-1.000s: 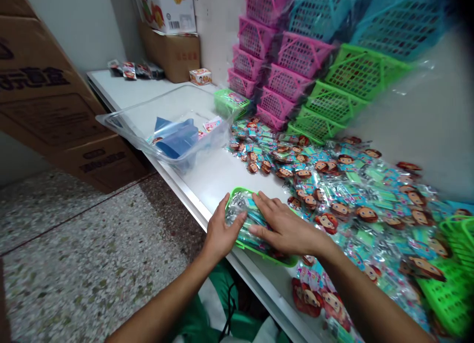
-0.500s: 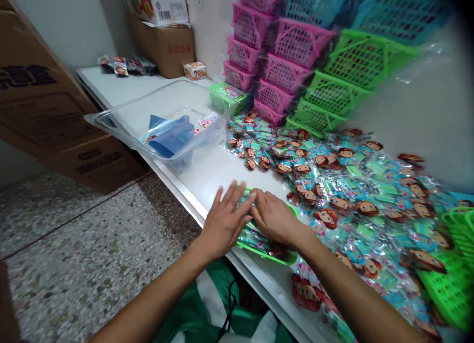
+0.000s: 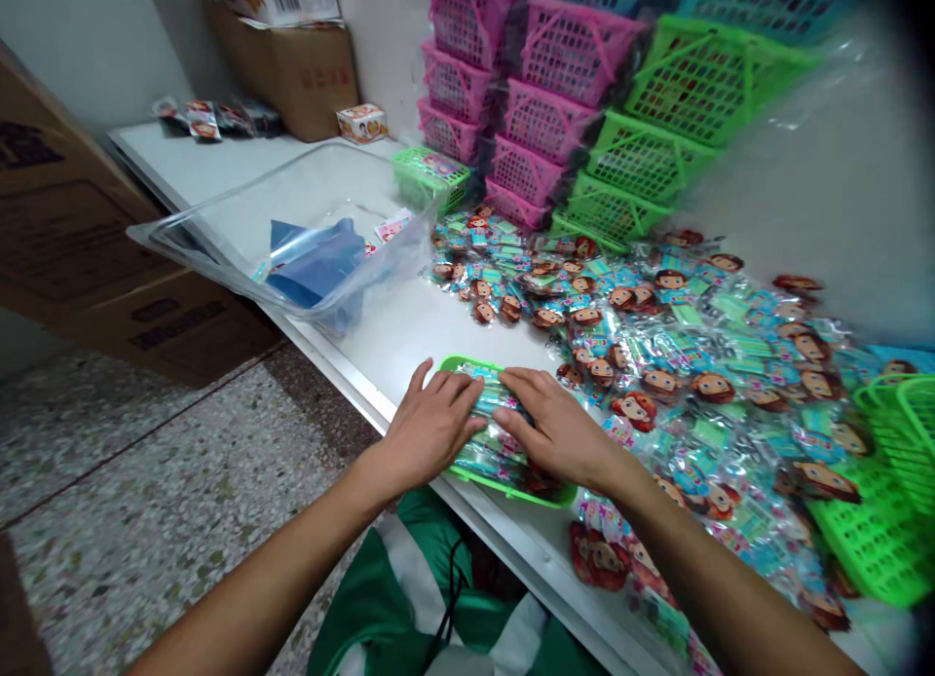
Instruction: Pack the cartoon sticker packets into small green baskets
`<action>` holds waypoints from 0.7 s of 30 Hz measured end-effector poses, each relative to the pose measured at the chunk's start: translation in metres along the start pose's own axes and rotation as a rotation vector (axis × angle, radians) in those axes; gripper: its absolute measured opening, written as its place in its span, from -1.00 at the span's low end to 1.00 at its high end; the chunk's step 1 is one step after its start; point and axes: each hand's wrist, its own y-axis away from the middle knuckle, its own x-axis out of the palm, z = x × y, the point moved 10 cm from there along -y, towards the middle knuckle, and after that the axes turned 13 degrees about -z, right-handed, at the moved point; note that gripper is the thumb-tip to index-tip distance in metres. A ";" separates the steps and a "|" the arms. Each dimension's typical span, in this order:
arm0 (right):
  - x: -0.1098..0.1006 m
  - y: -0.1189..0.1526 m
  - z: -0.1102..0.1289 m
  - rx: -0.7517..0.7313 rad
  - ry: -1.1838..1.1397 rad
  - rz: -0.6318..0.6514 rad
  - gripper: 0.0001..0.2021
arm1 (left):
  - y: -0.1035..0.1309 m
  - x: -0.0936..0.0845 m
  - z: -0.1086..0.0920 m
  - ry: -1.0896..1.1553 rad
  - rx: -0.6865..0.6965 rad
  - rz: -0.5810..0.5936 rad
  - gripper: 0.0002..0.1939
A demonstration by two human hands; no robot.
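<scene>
A small bright-green plastic basket [image 3: 542, 502] stands at the table's front edge, filled with clear packets [image 3: 491, 454] that have teal and pink printing. My left hand [image 3: 430, 427] lies over the basket's left side, fingers extended on the packets. From the other side, my right hand [image 3: 556, 425] rests across the packets with its fingers stretched and thumb apart. Both hands press on the contents without gripping any one packet that I can see. They cover part of the basket's rim.
Loose packets with doll-face pieces [image 3: 712, 386] are heaped on the right. Behind rise stacked pink baskets [image 3: 544, 121] and green baskets [image 3: 661, 155]. A clear plastic tub [image 3: 292, 311] with blue sheets sits left. More green baskets [image 3: 877, 549] lie far right; cardboard boxes [image 3: 175, 330] stand beside the table.
My hands, which were close together over the basket, have moved apart and now lie flatter on the packets. The view has shifted slightly, so the surroundings appear further left and higher.
</scene>
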 end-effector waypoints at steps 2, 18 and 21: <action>0.001 0.005 0.002 -0.057 -0.037 0.065 -0.34 | -0.003 -0.001 -0.001 -0.030 0.039 0.000 -0.57; 0.015 0.012 -0.001 -0.160 -0.103 0.071 -0.38 | -0.014 0.019 -0.036 0.066 0.368 0.181 -0.35; 0.016 0.013 -0.004 -0.165 -0.117 0.059 -0.32 | -0.010 0.030 -0.038 0.079 0.377 0.199 -0.31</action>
